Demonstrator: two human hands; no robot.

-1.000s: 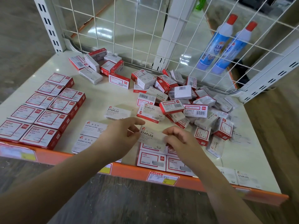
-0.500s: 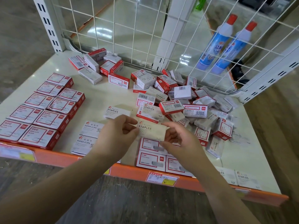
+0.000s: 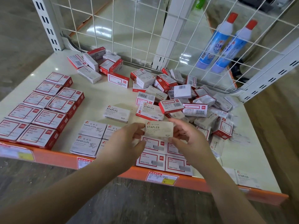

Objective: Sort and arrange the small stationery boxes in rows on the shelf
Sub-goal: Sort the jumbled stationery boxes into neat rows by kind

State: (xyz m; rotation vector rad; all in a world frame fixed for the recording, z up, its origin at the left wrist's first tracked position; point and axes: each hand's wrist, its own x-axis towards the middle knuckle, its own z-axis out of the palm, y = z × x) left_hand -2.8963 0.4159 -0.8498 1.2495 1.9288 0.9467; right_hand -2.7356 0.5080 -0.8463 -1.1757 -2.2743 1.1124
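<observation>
A white STAPLES box (image 3: 159, 130) is held above the shelf's front middle, face up. My left hand (image 3: 126, 143) pinches its left end and my right hand (image 3: 187, 143) pinches its right end. Under it lie red-framed staple boxes (image 3: 152, 160) in rows at the front edge. White PAPER CLIPS boxes (image 3: 90, 136) lie in rows just left of my left hand. Another STAPLES box (image 3: 116, 113) lies alone behind them. Red paper clip boxes (image 3: 42, 109) fill two rows at the left. A loose heap of mixed boxes (image 3: 182, 101) covers the right.
The cream shelf (image 3: 100, 96) has an orange front lip with price tags (image 3: 161, 177). A smaller pile of boxes (image 3: 97, 64) sits at the back left. White wire mesh (image 3: 139, 31) closes the back; two blue bottles (image 3: 224, 44) stand behind it. A STAPLES box (image 3: 247, 178) lies at the front right.
Both hands have lifted the white STAPLES box slightly away from me and turned it level, face up. The boxes on the shelf have not moved.
</observation>
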